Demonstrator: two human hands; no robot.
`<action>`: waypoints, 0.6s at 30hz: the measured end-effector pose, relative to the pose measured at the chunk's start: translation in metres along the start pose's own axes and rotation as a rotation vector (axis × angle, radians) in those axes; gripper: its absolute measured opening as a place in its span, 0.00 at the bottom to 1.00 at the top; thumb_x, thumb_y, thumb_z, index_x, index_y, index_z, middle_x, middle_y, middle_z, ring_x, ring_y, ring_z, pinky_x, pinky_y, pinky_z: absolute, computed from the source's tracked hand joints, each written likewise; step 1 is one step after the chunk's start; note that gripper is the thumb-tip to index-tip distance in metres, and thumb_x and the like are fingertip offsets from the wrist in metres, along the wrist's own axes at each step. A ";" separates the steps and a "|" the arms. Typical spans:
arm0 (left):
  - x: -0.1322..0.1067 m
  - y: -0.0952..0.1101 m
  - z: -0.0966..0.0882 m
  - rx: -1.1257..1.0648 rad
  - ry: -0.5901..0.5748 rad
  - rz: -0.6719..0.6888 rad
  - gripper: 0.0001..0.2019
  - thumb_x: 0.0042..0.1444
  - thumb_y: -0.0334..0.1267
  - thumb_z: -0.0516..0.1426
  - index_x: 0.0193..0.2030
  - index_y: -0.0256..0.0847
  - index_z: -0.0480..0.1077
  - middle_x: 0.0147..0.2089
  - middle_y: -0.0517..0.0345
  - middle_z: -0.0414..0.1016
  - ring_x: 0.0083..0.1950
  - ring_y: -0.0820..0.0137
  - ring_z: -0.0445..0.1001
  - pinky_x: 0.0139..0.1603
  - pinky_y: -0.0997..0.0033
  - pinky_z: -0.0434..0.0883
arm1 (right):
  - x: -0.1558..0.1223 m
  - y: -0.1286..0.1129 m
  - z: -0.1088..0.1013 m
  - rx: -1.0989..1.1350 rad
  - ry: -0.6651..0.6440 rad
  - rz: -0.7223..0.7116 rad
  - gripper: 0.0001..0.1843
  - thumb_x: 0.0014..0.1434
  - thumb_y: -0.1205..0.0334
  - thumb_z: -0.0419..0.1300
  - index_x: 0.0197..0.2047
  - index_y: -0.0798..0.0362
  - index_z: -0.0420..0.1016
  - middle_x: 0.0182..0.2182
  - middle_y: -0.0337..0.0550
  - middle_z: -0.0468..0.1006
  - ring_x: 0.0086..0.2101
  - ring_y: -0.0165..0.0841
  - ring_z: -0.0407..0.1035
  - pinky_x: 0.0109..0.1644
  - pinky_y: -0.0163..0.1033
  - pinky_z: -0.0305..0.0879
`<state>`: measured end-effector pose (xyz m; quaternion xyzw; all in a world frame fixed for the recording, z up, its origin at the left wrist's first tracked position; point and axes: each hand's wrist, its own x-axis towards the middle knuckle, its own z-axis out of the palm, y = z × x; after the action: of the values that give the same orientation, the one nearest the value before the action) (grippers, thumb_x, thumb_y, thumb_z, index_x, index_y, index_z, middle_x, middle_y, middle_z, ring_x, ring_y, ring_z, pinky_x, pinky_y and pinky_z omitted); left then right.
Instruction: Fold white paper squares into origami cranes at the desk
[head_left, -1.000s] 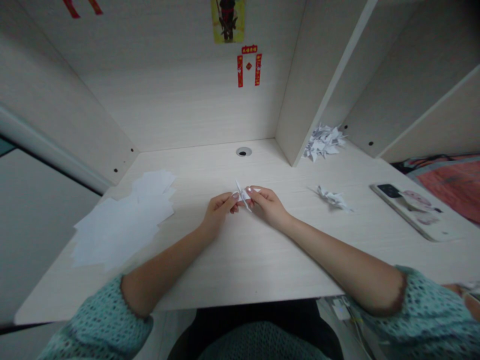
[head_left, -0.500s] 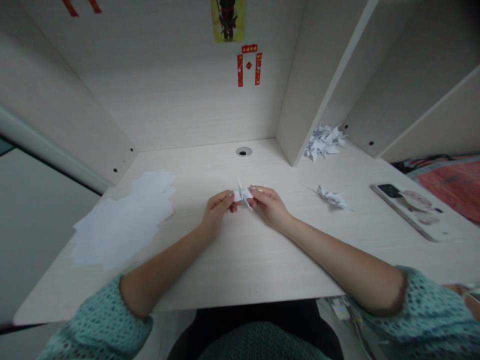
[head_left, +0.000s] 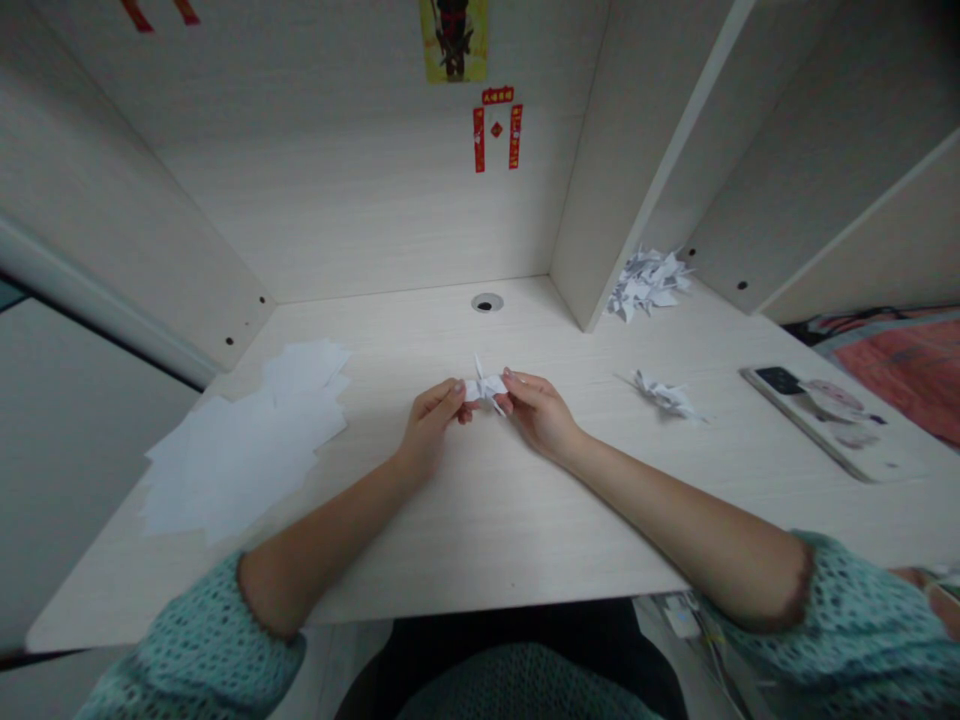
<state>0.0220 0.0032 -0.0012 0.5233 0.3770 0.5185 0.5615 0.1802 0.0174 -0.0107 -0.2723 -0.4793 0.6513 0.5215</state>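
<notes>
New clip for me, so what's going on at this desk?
A person is holding a small folded paper by its two ends, the left hand at one and the right hand at the other, above the desk. Flat sheets lie spread to the left. To the right are a few folded pieces and a phone, with a bigger pile farther back, beside the partition.

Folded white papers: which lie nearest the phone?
The small clump on the desk, just left of the phone. The heap sits farther back by the divider; the left hand and right hand hold the other piece.
</notes>
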 end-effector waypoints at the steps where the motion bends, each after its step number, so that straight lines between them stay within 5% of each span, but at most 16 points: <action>1: 0.000 0.000 0.000 0.000 0.004 0.002 0.17 0.53 0.51 0.58 0.24 0.38 0.71 0.24 0.60 0.65 0.28 0.73 0.62 0.30 0.72 0.59 | 0.000 0.000 0.000 0.006 -0.003 0.001 0.23 0.56 0.47 0.58 0.17 0.52 0.63 0.20 0.38 0.62 0.26 0.32 0.56 0.36 0.39 0.50; 18: 0.000 0.000 -0.001 0.011 0.018 0.004 0.17 0.52 0.52 0.58 0.24 0.39 0.70 0.24 0.60 0.64 0.28 0.73 0.62 0.30 0.72 0.60 | 0.000 -0.002 0.002 0.074 -0.001 0.056 0.23 0.54 0.47 0.60 0.17 0.52 0.65 0.17 0.37 0.62 0.25 0.32 0.56 0.34 0.39 0.51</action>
<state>0.0211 0.0031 -0.0017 0.5223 0.3836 0.5224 0.5541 0.1797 0.0167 -0.0084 -0.2658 -0.4472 0.6832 0.5124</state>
